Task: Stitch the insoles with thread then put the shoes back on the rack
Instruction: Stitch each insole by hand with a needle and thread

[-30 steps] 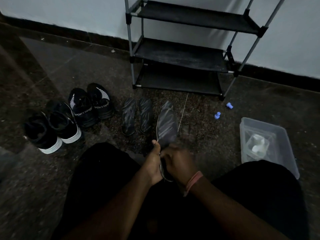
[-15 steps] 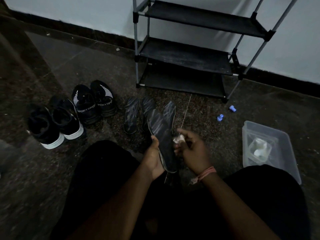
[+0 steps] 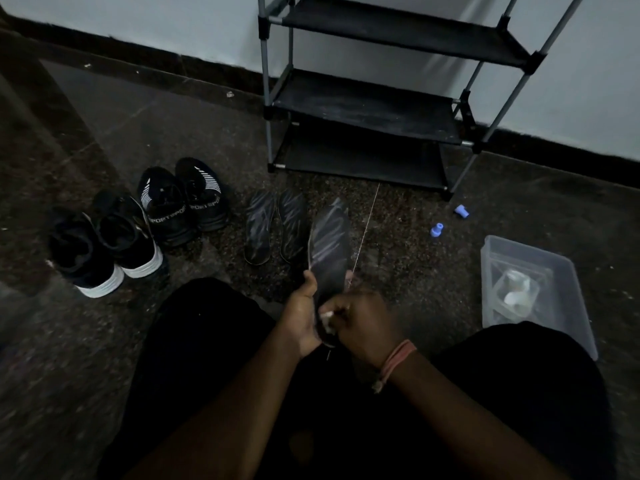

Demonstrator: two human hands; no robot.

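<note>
As insole looks thin, floppy: left hand grips heel edge, right hand pinches thread; keep taut.

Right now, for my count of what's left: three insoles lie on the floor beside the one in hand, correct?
Not quite: the head view shows two insoles on the floor, not three, beside the insole in hand, which the left hand grips.
</note>
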